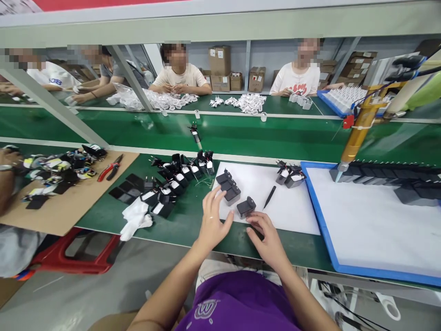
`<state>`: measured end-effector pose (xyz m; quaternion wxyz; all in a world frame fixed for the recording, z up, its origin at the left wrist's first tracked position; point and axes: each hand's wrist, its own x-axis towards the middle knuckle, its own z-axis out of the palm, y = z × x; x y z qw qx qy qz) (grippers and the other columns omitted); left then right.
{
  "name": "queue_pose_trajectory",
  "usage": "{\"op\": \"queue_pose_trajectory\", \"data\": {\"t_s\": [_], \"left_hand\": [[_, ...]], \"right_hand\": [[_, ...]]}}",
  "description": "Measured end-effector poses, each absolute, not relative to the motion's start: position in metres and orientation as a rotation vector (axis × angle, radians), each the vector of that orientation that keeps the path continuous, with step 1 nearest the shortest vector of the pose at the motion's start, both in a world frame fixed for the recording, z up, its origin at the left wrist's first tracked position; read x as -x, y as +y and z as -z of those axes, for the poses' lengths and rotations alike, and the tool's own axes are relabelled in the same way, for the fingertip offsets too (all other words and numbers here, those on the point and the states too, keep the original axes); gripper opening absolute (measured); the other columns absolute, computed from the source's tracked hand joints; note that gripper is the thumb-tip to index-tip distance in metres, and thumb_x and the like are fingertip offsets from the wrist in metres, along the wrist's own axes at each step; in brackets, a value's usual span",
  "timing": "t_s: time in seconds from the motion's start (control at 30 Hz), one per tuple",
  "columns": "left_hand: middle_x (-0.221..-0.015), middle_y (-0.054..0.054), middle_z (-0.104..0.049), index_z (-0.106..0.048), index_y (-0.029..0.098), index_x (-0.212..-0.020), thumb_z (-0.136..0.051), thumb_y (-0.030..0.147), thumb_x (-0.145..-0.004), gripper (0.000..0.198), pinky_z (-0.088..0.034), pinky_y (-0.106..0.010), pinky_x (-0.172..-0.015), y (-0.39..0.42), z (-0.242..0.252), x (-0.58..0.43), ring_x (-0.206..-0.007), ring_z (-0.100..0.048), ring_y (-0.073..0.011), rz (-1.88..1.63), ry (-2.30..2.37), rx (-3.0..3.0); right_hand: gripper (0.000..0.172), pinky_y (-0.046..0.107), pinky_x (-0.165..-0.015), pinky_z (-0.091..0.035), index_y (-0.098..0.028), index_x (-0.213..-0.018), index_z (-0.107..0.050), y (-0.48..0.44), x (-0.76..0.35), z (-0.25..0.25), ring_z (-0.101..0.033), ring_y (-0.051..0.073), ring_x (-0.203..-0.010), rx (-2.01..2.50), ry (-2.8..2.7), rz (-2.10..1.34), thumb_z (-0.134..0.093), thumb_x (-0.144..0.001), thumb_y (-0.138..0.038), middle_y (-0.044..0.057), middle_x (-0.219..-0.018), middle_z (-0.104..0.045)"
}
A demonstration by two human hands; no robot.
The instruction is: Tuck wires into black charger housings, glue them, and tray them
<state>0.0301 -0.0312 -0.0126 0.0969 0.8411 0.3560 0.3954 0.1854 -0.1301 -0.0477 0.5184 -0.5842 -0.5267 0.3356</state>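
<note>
On the white sheet (296, 211), a short row of black power adapter housings (228, 187) stands beside the fingertips of my left hand (214, 223). That hand is open, its fingers apart and holding nothing. A single black adapter housing (245, 207) sits between my hands. Just at its near right side is my right hand (268, 239), open with curved, spread fingers. Below those fingers lies something dark that I cannot make out. A thin black pen-like tool (269, 197) rests to the right, and wired adapter housings (290, 174) stand at the sheet's far edge.
Left are several wired adapters (175, 177), a white glove (136, 215) and red-handled pliers (109, 168). A blue-rimmed tray (320, 216) holds black housings at right, under a yellow dispensing nozzle (353, 142). Beyond the green belt (234, 138), people sit handling white parts.
</note>
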Motion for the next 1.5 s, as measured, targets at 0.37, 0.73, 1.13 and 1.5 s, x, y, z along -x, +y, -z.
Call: {"op": "queue_pose_trajectory", "data": {"t_s": [0.37,0.73,1.13,1.5], "left_hand": [[-0.137,-0.014,-0.037,-0.033,0.025,-0.137,-0.059,0.026,-0.083,0.06,-0.048,-0.048,-0.099,0.003,0.046,-0.028,-0.127,-0.044,-0.0273,-1.002,1.1,-2.029],[-0.136,-0.015,-0.04,-0.034,0.021,-0.137,-0.062,0.02,-0.076,0.068,-0.043,-0.048,-0.104,0.013,0.051,-0.029,-0.123,-0.05,-0.0256,-0.969,1.022,-1.893],[-0.122,-0.009,-0.046,-0.039,0.023,-0.128,-0.064,0.025,-0.076,0.057,-0.05,-0.042,-0.099,-0.033,0.046,-0.027,-0.112,-0.054,-0.0206,-0.92,1.032,-1.771],[-0.133,-0.011,-0.044,-0.036,0.023,-0.13,-0.054,0.016,-0.079,0.055,-0.042,-0.046,-0.108,-0.073,0.047,-0.026,-0.129,-0.045,-0.0231,-0.858,0.918,-1.672]], "right_hand": [[0.022,0.042,-0.1,-0.051,-0.022,-0.106,-0.059,-0.114,-0.179,0.046,-0.054,0.024,-0.122,1.446,-1.264,-0.809,-0.046,-0.09,-0.028,0.014,-0.135,-0.038],[0.024,0.042,-0.095,-0.053,-0.023,-0.106,-0.062,-0.099,-0.181,0.044,-0.053,0.024,-0.124,1.447,-1.255,-0.826,-0.046,-0.089,-0.027,0.012,-0.145,-0.04],[0.029,0.043,-0.095,-0.052,-0.021,-0.111,-0.048,-0.1,-0.199,0.043,-0.059,0.022,-0.111,1.461,-1.145,-0.746,-0.052,-0.088,-0.037,0.013,-0.123,-0.05],[0.104,0.058,-0.098,-0.044,-0.022,-0.15,-0.008,-0.088,-0.171,0.032,-0.04,0.04,-0.128,1.748,-1.344,-0.398,-0.071,-0.072,-0.047,0.021,-0.138,-0.029]]}}
